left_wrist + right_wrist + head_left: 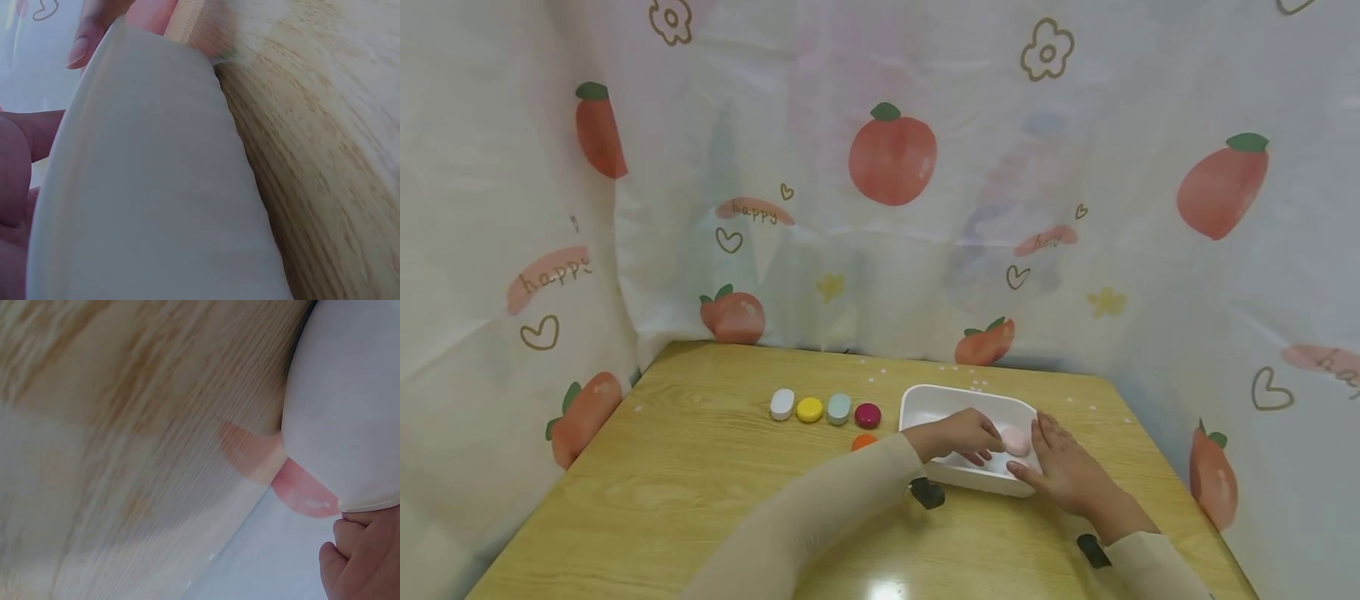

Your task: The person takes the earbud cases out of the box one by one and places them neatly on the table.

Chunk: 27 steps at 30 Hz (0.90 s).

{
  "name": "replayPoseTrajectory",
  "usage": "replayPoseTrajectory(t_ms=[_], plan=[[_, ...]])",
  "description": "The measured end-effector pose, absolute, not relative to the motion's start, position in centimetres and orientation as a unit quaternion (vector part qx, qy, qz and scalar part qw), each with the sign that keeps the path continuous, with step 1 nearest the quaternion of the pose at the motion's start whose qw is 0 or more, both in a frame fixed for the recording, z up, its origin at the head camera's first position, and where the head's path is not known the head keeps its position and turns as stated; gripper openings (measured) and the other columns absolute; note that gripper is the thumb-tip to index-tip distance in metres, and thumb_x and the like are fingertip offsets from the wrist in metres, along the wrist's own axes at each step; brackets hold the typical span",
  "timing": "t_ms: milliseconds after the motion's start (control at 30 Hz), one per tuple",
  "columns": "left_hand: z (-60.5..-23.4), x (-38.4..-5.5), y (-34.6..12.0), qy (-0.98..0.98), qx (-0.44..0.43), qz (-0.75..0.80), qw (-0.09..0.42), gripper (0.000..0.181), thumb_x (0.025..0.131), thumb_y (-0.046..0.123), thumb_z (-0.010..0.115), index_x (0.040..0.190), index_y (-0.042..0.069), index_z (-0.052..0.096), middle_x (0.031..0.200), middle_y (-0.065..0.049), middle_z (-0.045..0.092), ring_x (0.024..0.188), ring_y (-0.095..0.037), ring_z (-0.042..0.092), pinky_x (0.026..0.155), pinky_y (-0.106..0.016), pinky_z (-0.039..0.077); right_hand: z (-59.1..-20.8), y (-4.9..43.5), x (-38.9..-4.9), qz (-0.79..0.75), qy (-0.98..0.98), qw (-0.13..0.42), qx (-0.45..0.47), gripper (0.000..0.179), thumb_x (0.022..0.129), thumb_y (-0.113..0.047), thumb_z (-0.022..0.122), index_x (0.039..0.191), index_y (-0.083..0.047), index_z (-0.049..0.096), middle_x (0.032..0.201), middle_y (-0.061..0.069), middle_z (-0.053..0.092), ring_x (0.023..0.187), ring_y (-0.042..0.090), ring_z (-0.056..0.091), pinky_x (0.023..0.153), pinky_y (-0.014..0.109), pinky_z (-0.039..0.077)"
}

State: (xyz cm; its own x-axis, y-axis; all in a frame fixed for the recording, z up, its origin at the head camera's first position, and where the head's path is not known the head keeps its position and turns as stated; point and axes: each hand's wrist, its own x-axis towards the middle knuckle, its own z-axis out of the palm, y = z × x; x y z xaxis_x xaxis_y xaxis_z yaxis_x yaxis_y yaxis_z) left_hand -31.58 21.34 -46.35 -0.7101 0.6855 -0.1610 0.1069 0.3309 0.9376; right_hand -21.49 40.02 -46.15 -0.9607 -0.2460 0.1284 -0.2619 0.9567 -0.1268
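A white rectangular tray (pixel 970 481) with rounded corners stands on the table. My left hand (pixel 962 433) reaches over its left side, loosely bent fingers pointing inward and down. Its fingertips are right at the left edge of a pale pink rounded piece (pixel 1017 441) in the tray's right end. The tray wall (pixel 144 169) hides part of this hand in the left wrist view. My right hand (pixel 1067 467) grips the tray's right end, thumb over the near rim and fingers along the far corner. In the right wrist view its bent fingers (pixel 350 540) meet the rim.
Left of the tray, a row holds a white piece (pixel 782 404), a yellow piece (pixel 809 410), a pale green piece (pixel 838 409) and a dark red piece (pixel 868 416). An orange piece (pixel 864 442) shows partly behind my left sleeve. A fruit-print curtain (pixel 820 150) encloses the table (pixel 647 500).
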Motion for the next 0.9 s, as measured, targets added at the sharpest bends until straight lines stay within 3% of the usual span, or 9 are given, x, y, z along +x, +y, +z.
replayPoseTrajectory(t_ms=[433, 633, 900], plan=[[-46.8, -31.2, 22.7, 0.790, 0.249, 0.480, 0.289, 0.018, 0.090, 0.016, 0.069, 0.098, -0.001, 0.071, 0.083, -0.009, 0.067, 0.070, -0.017, 0.064, 0.060, -0.028, 0.057, -46.4, 40.4, -21.6, 0.076, -0.987, 0.061, 0.130, 0.092, 0.097, -0.055, 0.048, 0.142, 0.021, 0.022, 0.153, 0.034, 0.011, 0.140, 0.050, 0.013, 0.110, 0.061, 0.020], [-46.5, -30.6, 23.3, 0.787, 0.249, 0.464, 0.322, 0.022, 0.094, 0.016, 0.065, 0.108, -0.001, 0.070, 0.086, -0.007, 0.068, 0.077, -0.019, 0.068, 0.066, -0.030, 0.057, -46.4, 40.7, -21.5, 0.082, -0.986, 0.063, 0.133, 0.093, 0.096, -0.055, 0.052, 0.142, 0.021, 0.023, 0.153, 0.035, 0.011, 0.139, 0.050, 0.014, 0.109, 0.062, 0.021], [-46.9, -30.8, 23.9, 0.775, 0.244, 0.486, 0.323, 0.017, 0.091, 0.015, 0.065, 0.095, 0.001, 0.072, 0.068, -0.005, 0.065, 0.060, -0.013, 0.059, 0.052, -0.023, 0.049, -46.3, 40.2, -21.7, 0.093, -0.985, 0.056, 0.136, 0.091, 0.097, -0.053, 0.051, 0.142, 0.021, 0.021, 0.153, 0.035, 0.011, 0.140, 0.050, 0.013, 0.109, 0.062, 0.020]])
